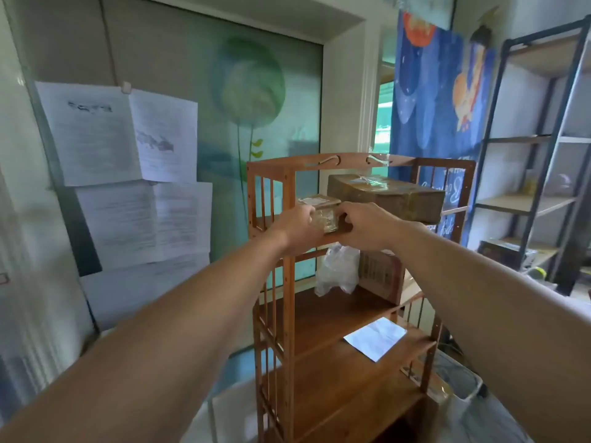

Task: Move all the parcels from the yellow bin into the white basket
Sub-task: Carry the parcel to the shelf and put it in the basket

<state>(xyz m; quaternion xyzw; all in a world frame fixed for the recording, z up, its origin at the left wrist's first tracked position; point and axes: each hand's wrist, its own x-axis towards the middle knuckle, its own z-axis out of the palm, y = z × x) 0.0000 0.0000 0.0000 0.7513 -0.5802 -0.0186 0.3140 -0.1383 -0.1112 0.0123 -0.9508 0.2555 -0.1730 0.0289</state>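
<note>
Head view: both hands reach to the top shelf of the wooden rack point(289, 199). Left hand point(295, 230) and right hand point(364, 230) pinch a small taped parcel point(323, 212) from either side, likely to keep it steady. Larger parcel point(388, 196) sits just right of it, farther back. Yellow bin not visible; possibly the white basket point(463, 383) low right, uncertain. Plastic bag point(339, 271) on the shelf below.
</note>
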